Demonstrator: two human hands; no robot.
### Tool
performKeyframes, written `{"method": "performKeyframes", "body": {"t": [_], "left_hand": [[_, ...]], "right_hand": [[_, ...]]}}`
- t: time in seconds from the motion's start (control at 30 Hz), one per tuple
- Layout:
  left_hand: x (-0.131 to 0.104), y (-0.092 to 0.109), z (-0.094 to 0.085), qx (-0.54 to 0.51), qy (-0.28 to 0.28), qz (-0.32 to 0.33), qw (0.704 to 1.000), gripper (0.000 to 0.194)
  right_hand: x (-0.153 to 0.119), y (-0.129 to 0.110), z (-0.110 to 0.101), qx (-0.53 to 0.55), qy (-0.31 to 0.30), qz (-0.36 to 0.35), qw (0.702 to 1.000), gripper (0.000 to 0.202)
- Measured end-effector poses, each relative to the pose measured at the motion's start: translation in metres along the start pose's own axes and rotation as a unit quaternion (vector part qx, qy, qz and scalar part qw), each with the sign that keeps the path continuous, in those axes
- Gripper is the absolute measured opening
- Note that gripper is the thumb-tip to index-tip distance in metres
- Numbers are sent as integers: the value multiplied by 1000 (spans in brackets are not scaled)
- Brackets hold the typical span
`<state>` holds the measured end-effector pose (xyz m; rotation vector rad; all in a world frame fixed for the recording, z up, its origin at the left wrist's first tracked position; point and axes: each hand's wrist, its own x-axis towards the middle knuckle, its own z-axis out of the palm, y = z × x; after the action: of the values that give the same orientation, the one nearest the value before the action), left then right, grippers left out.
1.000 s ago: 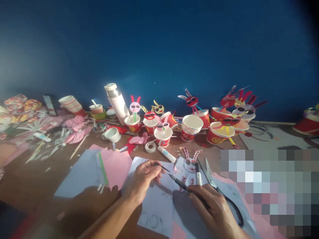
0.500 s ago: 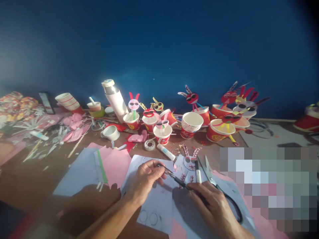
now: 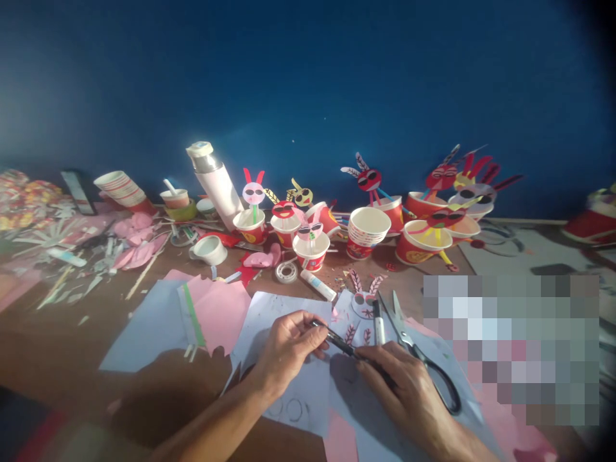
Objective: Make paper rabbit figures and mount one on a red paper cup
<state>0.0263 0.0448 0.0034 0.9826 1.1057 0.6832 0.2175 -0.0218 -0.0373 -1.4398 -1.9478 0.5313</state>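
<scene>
no readable text, illegible print on stacked paper cups [image 3: 368, 232]

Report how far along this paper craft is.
Looks done: paper-faced figures propped in red paper cups. In hand: a slim black pen, held by the left hand and right hand. Apparently left: round black outlines, uncut on a pale paper sheet, and a stack of white-rimmed cups without figures.

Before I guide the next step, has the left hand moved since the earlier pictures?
Yes, the left hand has shifted right, closer to the scissors.
</scene>
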Motion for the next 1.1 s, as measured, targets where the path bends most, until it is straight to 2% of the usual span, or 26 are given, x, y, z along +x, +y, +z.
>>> {"method": "performKeyframes", "body": {"t": [0.3, 0.47, 0.53, 0.6, 0.7, 0.77, 0.87, 0.93, 1.0, 1.1], "left_hand": [[0, -4, 3, -3, -17, -15, 1000, 35], [-2, -2, -8, 72, -36, 9, 997, 37], [-7, 0, -16, 101, -28, 38, 994, 46], [-15, 1, -25, 115, 4, 68, 991, 50], [-28, -3, -37, 142, 66, 84, 984, 36], [-36, -8, -43, 163, 66, 66, 982, 29], [-46, -16, -50, 202, 29, 44, 978, 27], [-51, -19, -53, 237, 17, 49, 970, 26], [-53, -22, -57, 286, 29, 76, 955, 23], [-54, -27, -62, 365, 36, 136, 920, 18]], "right_hand": [[-4, -4, 2, -4, 2, -40, 999, 18], [2, -9, -5, -22, -4, -34, 999, 16], [5, -8, -11, -56, 2, -37, 998, 16], [10, -4, -18, -115, 1, -28, 993, 17], [18, 5, -24, -235, -12, 7, 972, 23], [28, 10, -24, -301, -23, 35, 953, 27], [47, 9, -20, -336, -39, 67, 939, 32], [57, 5, -17, -335, -44, 72, 939, 35], [60, -1, -17, -322, -52, 77, 942, 39], [53, -4, -25, -263, -65, 89, 958, 36]]}}
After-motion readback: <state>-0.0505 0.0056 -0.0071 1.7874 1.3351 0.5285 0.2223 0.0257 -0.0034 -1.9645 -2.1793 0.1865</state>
